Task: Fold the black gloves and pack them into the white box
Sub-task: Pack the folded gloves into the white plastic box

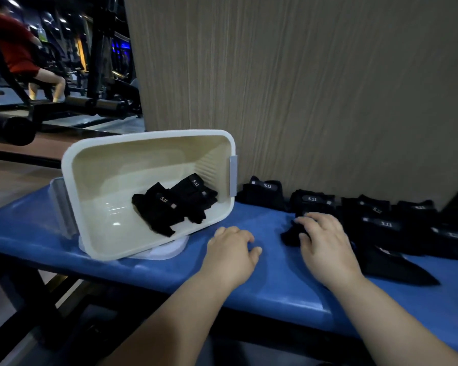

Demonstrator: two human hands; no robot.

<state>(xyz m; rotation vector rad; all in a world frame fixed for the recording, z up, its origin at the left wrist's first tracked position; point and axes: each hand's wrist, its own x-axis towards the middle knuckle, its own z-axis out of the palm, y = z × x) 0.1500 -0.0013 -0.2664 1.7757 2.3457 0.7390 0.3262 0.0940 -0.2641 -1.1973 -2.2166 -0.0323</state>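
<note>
While two folded gloves are lying in the tilted white box, the right hand is gripping another black glove on the blue bench. The left hand is resting nearby, loosely curled and holding nothing. Folding this one likely needs both hands.

Counter: blue padded top, glossy, runs L to R across the view. Black metal legs under its L end.
Wood-grain panel: upright, directly behind counter, fills upper R, grain vertical.
Bkgd upper L: dim gym.
- Person in red top, seated on a black bench, well away from counter.
- Black machine frame, upright, betw. person and panel.
- Black foam roller at L edge, nearer than frame.
- Blue light glowing behind frame.
- Tan floor below roller.
- Ceiling lights top L, blurred.
</note>
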